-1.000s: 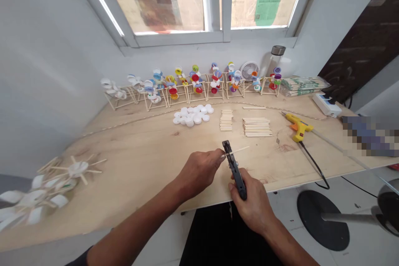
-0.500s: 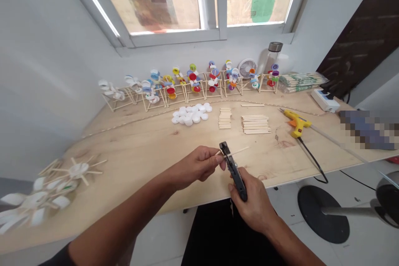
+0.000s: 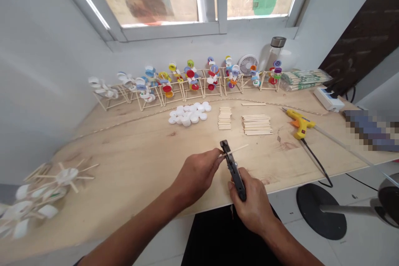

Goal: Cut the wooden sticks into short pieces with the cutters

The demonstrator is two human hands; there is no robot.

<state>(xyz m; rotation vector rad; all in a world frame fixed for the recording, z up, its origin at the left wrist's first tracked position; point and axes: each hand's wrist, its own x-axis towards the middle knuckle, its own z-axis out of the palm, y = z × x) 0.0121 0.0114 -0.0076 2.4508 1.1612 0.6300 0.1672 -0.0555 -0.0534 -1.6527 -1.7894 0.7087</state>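
Note:
My right hand [image 3: 252,201] is closed around the handle of a dark hand cutter [image 3: 234,170], its head pointing up and away from me. A thin wooden stick [image 3: 240,149] lies across the cutter near its head, its free end sticking out to the right. My left hand [image 3: 199,174] pinches the stick's other end, close against the cutter's left side; the fingertips are partly hidden behind the back of the hand. Beyond the hands lie a stack of short sticks [image 3: 225,118] and a stack of longer sticks [image 3: 257,125].
White bottle caps [image 3: 190,114] lie in a cluster. A yellow glue gun [image 3: 299,124] rests on the right, its cable over the table edge. Stick frames with coloured cap wheels [image 3: 191,79] line the back. Stick-and-cap wheels [image 3: 67,176] lie at left.
My left hand has rolled over, so its back now faces up and hides more of the fingers. The cutter and right hand stay nearly in place. The view has shifted slightly.

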